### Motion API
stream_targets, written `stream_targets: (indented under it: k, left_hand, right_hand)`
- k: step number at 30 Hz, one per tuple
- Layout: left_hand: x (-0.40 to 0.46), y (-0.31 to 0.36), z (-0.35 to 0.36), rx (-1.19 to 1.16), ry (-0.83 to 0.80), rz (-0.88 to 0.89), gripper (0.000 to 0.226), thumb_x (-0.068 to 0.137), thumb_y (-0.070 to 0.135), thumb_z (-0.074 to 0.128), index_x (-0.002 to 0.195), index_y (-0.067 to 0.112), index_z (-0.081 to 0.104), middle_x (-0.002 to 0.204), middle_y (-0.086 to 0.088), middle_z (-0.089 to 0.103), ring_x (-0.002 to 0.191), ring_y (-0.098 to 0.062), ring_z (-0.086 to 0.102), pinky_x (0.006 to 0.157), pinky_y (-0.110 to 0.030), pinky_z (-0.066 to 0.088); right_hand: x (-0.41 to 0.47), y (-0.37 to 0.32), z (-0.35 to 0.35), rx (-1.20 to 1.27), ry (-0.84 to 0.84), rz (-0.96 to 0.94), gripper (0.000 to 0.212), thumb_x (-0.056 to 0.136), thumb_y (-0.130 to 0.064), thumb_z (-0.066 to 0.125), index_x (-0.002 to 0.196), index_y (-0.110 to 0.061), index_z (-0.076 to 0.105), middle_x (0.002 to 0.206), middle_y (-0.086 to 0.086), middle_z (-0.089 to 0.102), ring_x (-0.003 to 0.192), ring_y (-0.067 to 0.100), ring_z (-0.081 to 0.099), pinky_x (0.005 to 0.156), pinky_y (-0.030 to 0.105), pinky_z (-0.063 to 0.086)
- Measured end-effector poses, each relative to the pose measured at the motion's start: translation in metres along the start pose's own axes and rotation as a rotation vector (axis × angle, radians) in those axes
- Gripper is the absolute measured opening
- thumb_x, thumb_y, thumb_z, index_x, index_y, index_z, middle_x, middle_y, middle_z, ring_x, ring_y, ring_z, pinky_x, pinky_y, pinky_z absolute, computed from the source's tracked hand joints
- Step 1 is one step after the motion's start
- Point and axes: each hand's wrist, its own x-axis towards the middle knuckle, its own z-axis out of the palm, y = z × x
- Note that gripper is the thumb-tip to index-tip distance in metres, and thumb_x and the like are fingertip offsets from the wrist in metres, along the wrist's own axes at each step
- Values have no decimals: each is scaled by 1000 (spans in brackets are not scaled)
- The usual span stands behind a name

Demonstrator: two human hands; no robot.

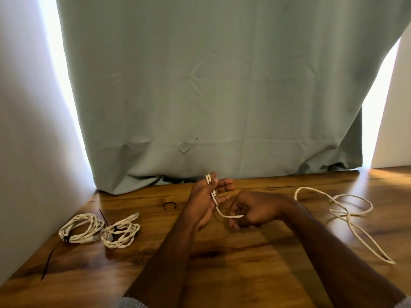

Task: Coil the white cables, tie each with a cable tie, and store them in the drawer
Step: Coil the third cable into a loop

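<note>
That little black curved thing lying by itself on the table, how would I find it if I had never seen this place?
Start at the grey-green curtain hanging behind the wooden table. Just below its hem, left of the raised left hand, lies a loose black cable tie bent into a small arc. Unlike the other black ties, it is fastened round neither of the coiled white cables.

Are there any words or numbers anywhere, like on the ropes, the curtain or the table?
None: no word, number, label or sign shows anywhere.
The white cables, tied coils, black cable ties, curtain and wooden table are all plain.
</note>
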Motion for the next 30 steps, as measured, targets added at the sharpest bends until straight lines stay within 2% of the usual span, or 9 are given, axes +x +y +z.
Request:
stream_targets:
  k: [5, 8, 11, 14, 16, 18, 24, 27, 30]
  left_hand:
    - [-5, -11, 7, 337, -44, -76, 28, 104, 13, 44, 129, 10, 56, 89, -9, 75, 72, -19, 73, 58, -30, 55]
    - [-15, -11, 13, 572, -169, -156, 31, 104, 22, 40, 110, 1, 63, 66, -13, 66, 41, -19, 55, 44, -27, 37]
    - [-15, -6, 16, 392, -276, -248, 50, 103, 33, 32, 93, -5, 63, 43, -3, 38, 30, -11, 23, 38, -22, 13]
    - [-7, -3, 13, 76, -461, -353, 75, 102, 60, 20, 79, 1, 59, 39, 3, 28, 28, -8, 17, 36, -21, 8]
    - [-8, -2, 11, -37, -516, -367, 63, 101, 58, 27, 76, 8, 57, 39, 5, 31, 27, -6, 23, 36, -21, 9]
    - [-9, -1, 9, -144, -557, -351, 48, 100, 48, 37, 75, 11, 55, 38, 6, 35, 27, -5, 29, 34, -21, 11]
    - [-3, 1, -6, -333, -428, -234, 49, 100, 45, 37, 64, 15, 50, 34, 5, 35, 23, -9, 19, 34, -15, 14]
    - [-2, -3, -5, -313, -208, -179, 49, 99, 48, 42, 61, 17, 45, 34, 5, 28, 24, -6, 23, 34, -14, 12]
    - [0, -4, -3, -273, -85, -144, 47, 98, 47, 46, 61, 18, 41, 37, 6, 25, 26, -6, 21, 33, -15, 15]
  right_hand:
    - [-17, 4, -17, 194, 71, -95, 10, 89, -12, 71, 95, -7, 76, 68, 8, 66, 53, 16, 53, 45, 21, 42]
    - [-17, 7, -26, -89, 458, -215, 10, 86, -29, 77, 83, -19, 77, 65, -8, 68, 56, 4, 57, 55, 27, 49]
    - [-7, 19, -25, -303, 796, -205, 23, 83, -52, 72, 82, -28, 74, 73, -14, 70, 68, 0, 63, 65, 33, 57]
    - [-4, 32, -22, -222, 942, -243, 32, 85, -60, 64, 80, -29, 72, 71, -12, 69, 65, 3, 64, 62, 32, 55]
    - [-3, 37, -19, 19, 858, -269, 20, 94, -43, 64, 81, -31, 72, 70, -10, 70, 62, 6, 65, 59, 33, 52]
    - [1, 35, -10, 354, 685, -224, 28, 101, -35, 54, 83, -26, 73, 64, -7, 65, 49, 9, 55, 48, 31, 42]
    - [8, 26, 6, 1015, 217, -108, 42, 98, -50, 49, 98, -11, 66, 82, 9, 64, 37, 9, 28, 41, 20, 27]
    - [17, 19, 7, 1097, 177, -110, 59, 92, -70, 43, 85, -14, 60, 73, 5, 51, 39, 7, 19, 43, 21, 14]
    - [22, 10, 7, 1026, 306, -33, 61, 93, -72, 37, 78, -17, 56, 64, 1, 43, 44, 10, 17, 46, 25, 12]
